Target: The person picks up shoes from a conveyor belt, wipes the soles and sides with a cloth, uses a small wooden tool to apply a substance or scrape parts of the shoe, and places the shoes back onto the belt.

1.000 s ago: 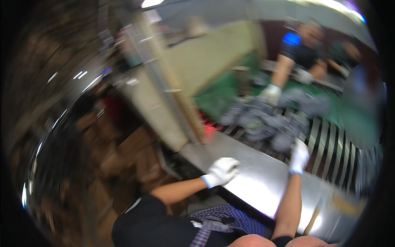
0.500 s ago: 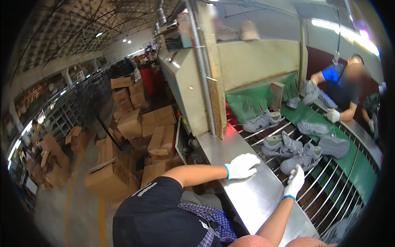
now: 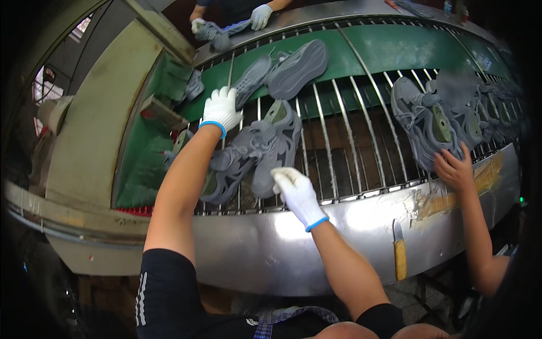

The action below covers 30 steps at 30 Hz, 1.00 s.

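My left hand (image 3: 221, 110), in a white knit glove with a blue cuff, reaches over the roller conveyor with its fingers stretched out. Just beyond it lies a grey sneaker (image 3: 253, 79), and beside that a sneaker with its sole showing (image 3: 299, 70). My right hand (image 3: 298, 195), gloved the same way, has loosely bent fingers and holds nothing visible. Its fingertips are close to the toe of a grey sneaker (image 3: 274, 152); whether they touch, I cannot tell. To the left of that shoe another grey sneaker (image 3: 226, 169) lies partly hidden under my left forearm.
A bare hand (image 3: 454, 169) of someone at the right touches one of several grey shoes (image 3: 418, 121). Across the conveyor, a person's gloved hands (image 3: 261, 17) hold a grey shoe (image 3: 214, 35). A yellow-handled knife (image 3: 400, 248) lies on the metal ledge (image 3: 355, 226). Green flaps (image 3: 138, 141) hang at the machine opening.
The view has swung right and down onto the conveyor. My left hand has moved from the metal ledge out over the shoes. My right hand remains near them, its fingers now bent.
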Each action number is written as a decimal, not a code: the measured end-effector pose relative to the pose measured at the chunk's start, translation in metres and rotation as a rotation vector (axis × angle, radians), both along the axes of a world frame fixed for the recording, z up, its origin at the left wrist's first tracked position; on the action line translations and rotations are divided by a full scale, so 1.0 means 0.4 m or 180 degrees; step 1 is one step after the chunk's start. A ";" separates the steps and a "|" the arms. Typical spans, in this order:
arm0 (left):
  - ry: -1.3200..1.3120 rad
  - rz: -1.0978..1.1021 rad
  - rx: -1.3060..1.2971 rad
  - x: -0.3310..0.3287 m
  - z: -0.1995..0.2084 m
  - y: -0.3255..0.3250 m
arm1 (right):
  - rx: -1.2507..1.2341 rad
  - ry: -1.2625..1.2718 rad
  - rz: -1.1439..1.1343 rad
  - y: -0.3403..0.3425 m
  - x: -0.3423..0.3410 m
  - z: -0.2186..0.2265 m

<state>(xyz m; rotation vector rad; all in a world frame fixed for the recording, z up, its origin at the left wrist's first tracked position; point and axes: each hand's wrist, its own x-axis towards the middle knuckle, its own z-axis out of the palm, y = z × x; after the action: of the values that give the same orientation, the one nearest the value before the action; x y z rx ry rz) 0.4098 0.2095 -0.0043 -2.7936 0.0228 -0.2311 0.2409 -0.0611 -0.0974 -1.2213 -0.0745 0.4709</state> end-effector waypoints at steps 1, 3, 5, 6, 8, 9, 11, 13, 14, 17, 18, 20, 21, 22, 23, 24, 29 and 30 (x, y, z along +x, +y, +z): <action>0.0037 0.0061 0.0214 0.032 -0.021 0.018 | -0.0001 0.0138 0.0092 -0.007 -0.002 0.005; 0.0156 0.0197 0.0388 0.075 -0.046 0.051 | 0.0016 0.0195 0.0055 -0.007 -0.006 0.009; 0.0382 0.0549 0.0495 0.097 -0.082 0.103 | 0.0003 0.0276 0.0052 -0.006 -0.011 0.033; 0.0538 0.0698 0.0651 0.097 -0.098 0.135 | 0.0092 0.0423 0.0113 -0.002 -0.014 0.039; 0.0622 0.0524 0.0773 0.087 -0.128 0.185 | 0.0004 0.0559 0.0271 -0.004 -0.012 0.065; 0.0479 0.0150 0.0368 0.068 -0.096 0.147 | -0.0031 0.0534 0.0223 -0.010 -0.007 0.069; 0.0219 -0.0270 -0.0427 0.009 0.001 0.046 | -0.0065 0.0644 0.0226 -0.026 0.000 0.080; -0.0160 -0.0385 -0.1300 -0.115 0.101 -0.051 | -0.0100 0.0604 0.0193 -0.020 -0.001 0.088; -0.0355 -0.0961 -0.1575 -0.182 0.142 -0.106 | -0.0115 0.0637 0.0152 -0.024 0.005 0.096; 0.0137 -0.2013 -0.1492 -0.387 0.234 -0.234 | 0.0663 0.0198 -0.0266 -0.021 0.004 0.100; 0.1143 -0.1706 -0.1209 -0.444 0.274 -0.281 | 0.0875 0.0051 -0.0480 -0.028 0.009 0.111; 0.1374 -0.2521 -0.1705 -0.548 0.202 -0.300 | 0.1342 -0.0009 -0.0358 -0.066 0.020 0.052; 0.0294 -0.3600 -0.1362 -0.587 0.183 -0.298 | 0.1195 -0.0069 -0.0762 -0.065 0.001 0.112; 0.0369 -0.3520 -0.1649 -0.579 0.173 -0.263 | 0.0895 -0.0401 -0.0873 -0.050 -0.016 0.181; 0.0430 -0.3556 -0.1919 -0.556 0.223 -0.262 | 0.0804 -0.0362 -0.1039 -0.061 -0.010 0.164; 0.0582 -0.3438 -0.2117 -0.480 0.296 -0.248 | 0.0693 -0.0325 -0.1308 -0.077 0.005 0.124; -0.0121 -0.0724 -0.2354 0.042 0.153 0.028 | -0.0287 -0.0498 -0.1657 -0.082 0.003 0.046; -0.0126 -0.0384 -0.1445 0.101 0.113 0.080 | -0.1893 -0.1286 -0.1842 -0.075 -0.005 -0.013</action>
<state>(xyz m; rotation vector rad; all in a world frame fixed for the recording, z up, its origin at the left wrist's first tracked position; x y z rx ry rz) 0.4501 0.2415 0.0408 -3.2422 0.1470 -0.3605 0.2388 -0.0912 -0.1027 -1.8264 0.0828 -0.2919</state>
